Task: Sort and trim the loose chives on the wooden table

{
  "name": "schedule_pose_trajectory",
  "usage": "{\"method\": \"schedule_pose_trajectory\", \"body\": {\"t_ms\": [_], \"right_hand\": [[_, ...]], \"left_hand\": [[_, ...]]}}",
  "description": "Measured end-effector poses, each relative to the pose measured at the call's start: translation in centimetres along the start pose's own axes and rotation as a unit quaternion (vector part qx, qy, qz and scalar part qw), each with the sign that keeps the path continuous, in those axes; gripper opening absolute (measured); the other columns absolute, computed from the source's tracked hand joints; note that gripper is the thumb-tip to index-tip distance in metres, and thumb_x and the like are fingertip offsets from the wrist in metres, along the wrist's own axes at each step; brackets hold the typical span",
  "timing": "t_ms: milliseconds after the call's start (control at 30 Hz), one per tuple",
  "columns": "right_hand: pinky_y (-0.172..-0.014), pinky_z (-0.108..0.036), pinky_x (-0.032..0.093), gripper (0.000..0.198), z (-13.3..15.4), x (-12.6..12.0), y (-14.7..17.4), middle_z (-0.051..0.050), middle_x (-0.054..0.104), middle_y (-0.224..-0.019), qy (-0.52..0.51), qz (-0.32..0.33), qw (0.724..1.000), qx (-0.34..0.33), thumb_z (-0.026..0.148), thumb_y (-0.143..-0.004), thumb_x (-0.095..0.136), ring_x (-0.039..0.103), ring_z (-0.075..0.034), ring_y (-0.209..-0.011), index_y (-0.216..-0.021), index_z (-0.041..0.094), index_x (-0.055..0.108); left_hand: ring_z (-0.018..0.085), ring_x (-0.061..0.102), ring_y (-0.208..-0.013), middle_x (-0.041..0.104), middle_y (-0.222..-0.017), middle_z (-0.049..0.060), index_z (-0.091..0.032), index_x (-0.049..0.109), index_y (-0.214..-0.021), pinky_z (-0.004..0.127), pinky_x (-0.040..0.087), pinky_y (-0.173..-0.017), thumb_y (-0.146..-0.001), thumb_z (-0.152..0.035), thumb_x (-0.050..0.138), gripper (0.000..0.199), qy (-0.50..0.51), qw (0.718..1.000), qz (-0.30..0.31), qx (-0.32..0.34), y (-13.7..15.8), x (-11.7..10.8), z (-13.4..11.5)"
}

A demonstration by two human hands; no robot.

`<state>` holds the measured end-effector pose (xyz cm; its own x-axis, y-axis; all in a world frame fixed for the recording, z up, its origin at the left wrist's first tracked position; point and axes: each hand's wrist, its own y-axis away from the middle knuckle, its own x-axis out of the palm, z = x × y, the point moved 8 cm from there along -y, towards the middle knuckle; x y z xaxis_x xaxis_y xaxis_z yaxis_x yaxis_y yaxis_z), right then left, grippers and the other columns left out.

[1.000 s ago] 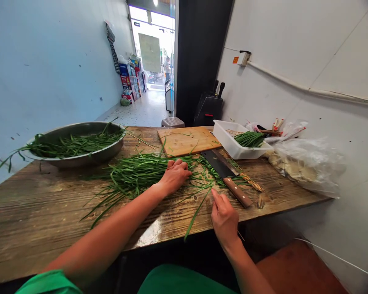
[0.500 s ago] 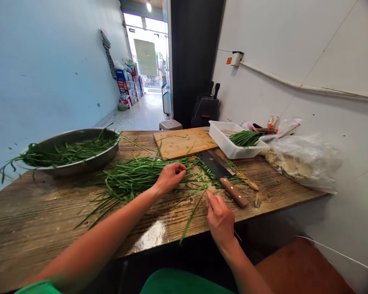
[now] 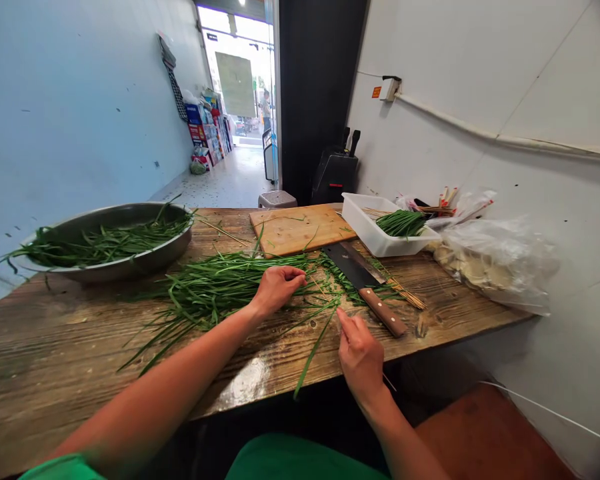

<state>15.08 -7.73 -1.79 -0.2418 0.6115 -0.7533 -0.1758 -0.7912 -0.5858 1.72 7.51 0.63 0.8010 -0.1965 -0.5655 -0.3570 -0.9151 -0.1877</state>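
My left hand (image 3: 279, 291) is closed in a pinch at the right end of a loose pile of garlic chives (image 3: 215, 283). What its fingertips hold, if anything, is too small to make out. Nearer the table's front edge, my right hand (image 3: 361, 357) is closed, index finger forward. A thin bamboo skewer (image 3: 389, 383) pokes out below that hand; the rest of it is hidden. One chive blade (image 3: 310, 360) lies just left of the right hand. Beyond that hand rests a cleaver (image 3: 380, 312) with a wooden handle, among cut green bits.
A metal bowl (image 3: 115, 267) of chives stands at the left. A wooden cutting board (image 3: 300, 230) lies at the back, beside a white plastic tub (image 3: 387, 246) holding bundled chives. Bamboo skewers (image 3: 405, 293) lie by the cleaver. A plastic bag (image 3: 500, 260) sits at the right.
The view has tilted and shifted slightly. Both hands stay almost in the same place over the table, still closed, and the chives, cleaver and tub have not moved.
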Motion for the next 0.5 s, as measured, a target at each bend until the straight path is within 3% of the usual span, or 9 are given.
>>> {"method": "schedule_pose_trajectory", "body": {"t_ms": [500], "right_hand": [[-0.059,-0.018,0.040,0.034,0.09,0.09,0.04,-0.003,0.060,-0.074,-0.006,0.008,1.000,-0.004,0.015,-0.088,0.036,0.057,-0.011,-0.065,-0.113,0.017,0.058]], "left_hand": [[0.013,0.059,-0.060,0.070,-0.070,0.000,-0.015,0.070,-0.079,0.021,0.042,-0.055,-0.068,-0.030,0.051,0.026,0.010,1.000,0.001,-0.010,0.12,0.17,0.13]]}}
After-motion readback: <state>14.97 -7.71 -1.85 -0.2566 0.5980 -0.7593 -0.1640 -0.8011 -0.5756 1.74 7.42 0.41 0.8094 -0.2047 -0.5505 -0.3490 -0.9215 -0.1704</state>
